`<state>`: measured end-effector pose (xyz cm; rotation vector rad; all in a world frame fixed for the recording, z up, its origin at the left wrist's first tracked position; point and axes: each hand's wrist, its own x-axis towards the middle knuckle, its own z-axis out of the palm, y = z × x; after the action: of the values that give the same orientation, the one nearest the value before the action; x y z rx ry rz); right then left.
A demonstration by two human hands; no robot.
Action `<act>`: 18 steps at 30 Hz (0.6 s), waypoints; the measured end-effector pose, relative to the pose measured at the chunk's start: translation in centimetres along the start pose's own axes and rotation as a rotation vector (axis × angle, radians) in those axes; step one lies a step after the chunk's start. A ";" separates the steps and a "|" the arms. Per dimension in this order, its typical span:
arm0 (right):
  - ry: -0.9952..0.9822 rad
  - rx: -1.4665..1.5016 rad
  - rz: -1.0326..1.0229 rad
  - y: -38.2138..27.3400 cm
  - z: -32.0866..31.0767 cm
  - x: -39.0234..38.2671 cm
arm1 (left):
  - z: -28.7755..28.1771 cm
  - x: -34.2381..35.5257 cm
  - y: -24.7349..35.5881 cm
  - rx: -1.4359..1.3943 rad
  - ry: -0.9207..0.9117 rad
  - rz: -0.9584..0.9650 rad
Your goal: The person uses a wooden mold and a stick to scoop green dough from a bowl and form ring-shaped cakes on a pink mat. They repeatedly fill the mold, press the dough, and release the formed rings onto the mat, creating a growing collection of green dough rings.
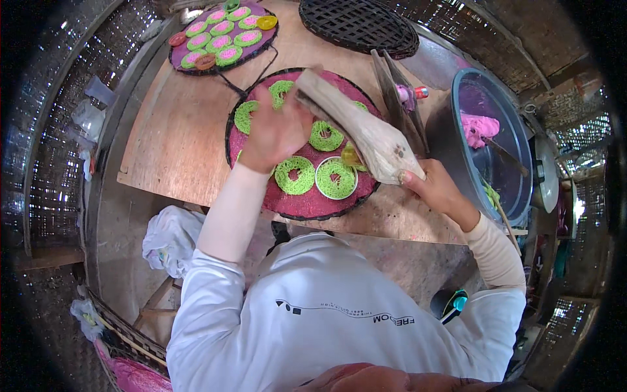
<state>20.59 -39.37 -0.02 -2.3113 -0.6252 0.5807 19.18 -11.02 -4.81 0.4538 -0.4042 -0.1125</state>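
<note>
My right hand (439,189) is wrapped round the narrow near end of a pale, long wooden tool (375,138), with the thumb on top. The tool slants up and left over a round pink-red tray (304,202) with a dark rim. My left hand (281,130), slightly blurred, has its fingers spread beside the tool's far end; whether it touches the wood I cannot tell. Green lacy dough rings (294,186) lie on the tray. A thin white hoop (317,185) surrounds one of them. A yellow piece (351,155) shows partly under the tool.
Behind on the wooden table (170,130) sits a purple tray (177,57) of green-and-pink rings. A black woven tray (359,26) lies at the back. To the right are dark wooden boards (392,91) and a grey tub (450,124) holding pink dough (479,129).
</note>
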 end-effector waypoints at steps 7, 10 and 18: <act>-0.230 0.850 -0.019 -2.5 2.1 1.1 | 3.3 -0.8 -2.4 1.487 -0.023 0.223; -0.030 0.772 -0.232 -0.7 4.7 3.0 | 4.5 -2.1 -1.5 1.128 0.392 0.299; 0.093 -0.475 -0.527 2.1 9.7 4.4 | 4.2 -5.6 2.4 0.797 0.694 0.381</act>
<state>19.24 -33.59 -9.09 -2.4224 -1.3866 0.0755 12.41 -9.50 -2.33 1.1410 0.1804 0.5879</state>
